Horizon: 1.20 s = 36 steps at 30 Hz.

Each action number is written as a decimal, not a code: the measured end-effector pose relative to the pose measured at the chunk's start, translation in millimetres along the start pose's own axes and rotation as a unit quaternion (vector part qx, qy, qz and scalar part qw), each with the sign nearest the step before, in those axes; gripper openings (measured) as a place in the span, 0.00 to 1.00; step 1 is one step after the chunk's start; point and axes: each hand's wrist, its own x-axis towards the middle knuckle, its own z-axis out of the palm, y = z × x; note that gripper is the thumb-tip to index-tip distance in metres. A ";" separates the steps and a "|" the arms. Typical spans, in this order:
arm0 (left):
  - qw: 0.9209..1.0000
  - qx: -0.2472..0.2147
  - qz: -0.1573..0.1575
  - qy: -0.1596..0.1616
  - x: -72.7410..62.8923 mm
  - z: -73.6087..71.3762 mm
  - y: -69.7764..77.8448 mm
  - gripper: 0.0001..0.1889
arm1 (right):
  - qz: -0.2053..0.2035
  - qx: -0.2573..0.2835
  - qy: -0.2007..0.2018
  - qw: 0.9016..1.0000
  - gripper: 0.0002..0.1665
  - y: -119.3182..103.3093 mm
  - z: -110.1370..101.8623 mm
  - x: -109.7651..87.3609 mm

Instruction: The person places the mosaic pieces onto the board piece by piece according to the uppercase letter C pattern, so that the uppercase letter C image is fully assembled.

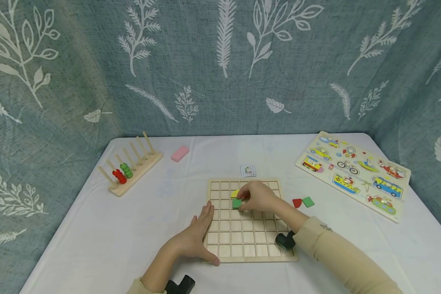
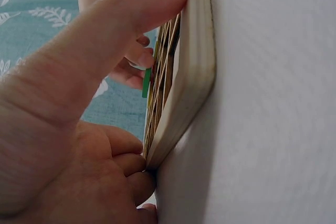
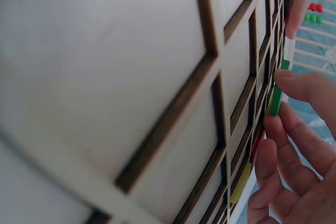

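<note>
A wooden grid board (image 1: pixel 235 249) lies on the white table in front of me. Thumb and fingers of my right hand (image 1: pixel 259 196) pinch a green square tile (image 1: pixel 237 203) over the upper middle cells; the right wrist view shows this green tile (image 3: pixel 276 98) edge-on. Just behind it a yellow piece (image 1: pixel 234 193) sits in the grid, and a red piece (image 3: pixel 256 142) shows beside the yellow one in the right wrist view. My left hand (image 1: pixel 191 241) rests along the board's left edge with its fingers extended, its thumb at the front left corner.
Right of the board lie a red piece (image 1: pixel 297 203) and another green square (image 1: pixel 308 201). Behind it is a small pattern card (image 1: pixel 248 170). A peg stand (image 1: pixel 136 173) with red and green beads, a pink block (image 1: pixel 180 153) and a vehicle puzzle board (image 1: pixel 356 175) stand farther out.
</note>
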 end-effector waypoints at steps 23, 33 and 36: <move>1.000 -0.001 0.003 0.009 -0.1 2.4 0.3 0.71 | 0.013 -0.030 0.009 0.999 0.10 -5.9 4.9 2.9; 1.000 -0.004 0.003 0.007 -0.6 3.3 -0.2 0.71 | 0.017 -0.025 0.010 0.999 0.10 -6.9 5.2 0.9; 1.000 -0.005 0.003 0.008 -0.9 3.8 -0.1 0.71 | 0.009 -0.021 0.009 1.000 0.10 -5.7 3.6 0.0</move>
